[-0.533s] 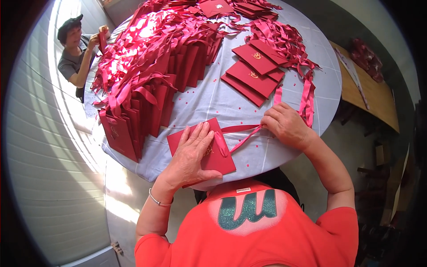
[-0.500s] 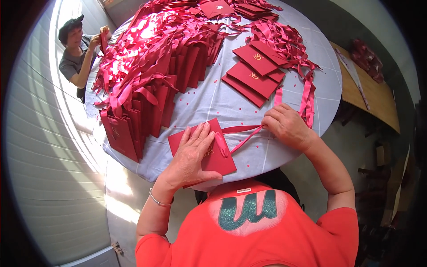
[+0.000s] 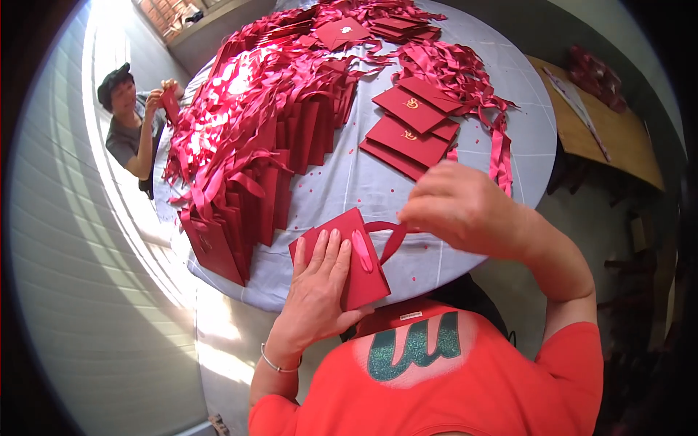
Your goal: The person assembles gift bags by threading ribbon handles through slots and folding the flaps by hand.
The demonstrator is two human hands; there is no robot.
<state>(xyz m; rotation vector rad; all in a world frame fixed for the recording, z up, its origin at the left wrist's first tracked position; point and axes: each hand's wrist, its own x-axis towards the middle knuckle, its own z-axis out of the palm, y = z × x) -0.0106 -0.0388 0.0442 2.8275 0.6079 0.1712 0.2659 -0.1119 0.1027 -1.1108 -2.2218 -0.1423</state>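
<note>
A small dark-red paper gift bag (image 3: 367,287) lies flat near the front edge of the table. My left hand (image 3: 314,294) rests on it, fingers stretched out flat and pressing it down, with the thumb near its lower edge. A short pink ribbon (image 3: 361,251) lies across the bag's face. From the bag's right side a loop of red ribbon (image 3: 393,245) runs up to my right hand (image 3: 465,209). The fingers of that hand are pinched together on the ribbon, raised just right of the bag; their tips are partly smeared by motion.
Rows of red bags with tangled ribbon handles (image 3: 240,134) cover the table's left side. Flat red bags (image 3: 411,138) are stacked ahead, by a ribbon heap (image 3: 443,69). At the far left a co-worker (image 3: 127,116) holds a red bag. A wooden table (image 3: 618,138) stands right.
My right hand has drawn closer to the bag and up, and the ribbon loop has grown shorter and wider. My left hand stays flat on the bag. The view has shifted slightly.
</note>
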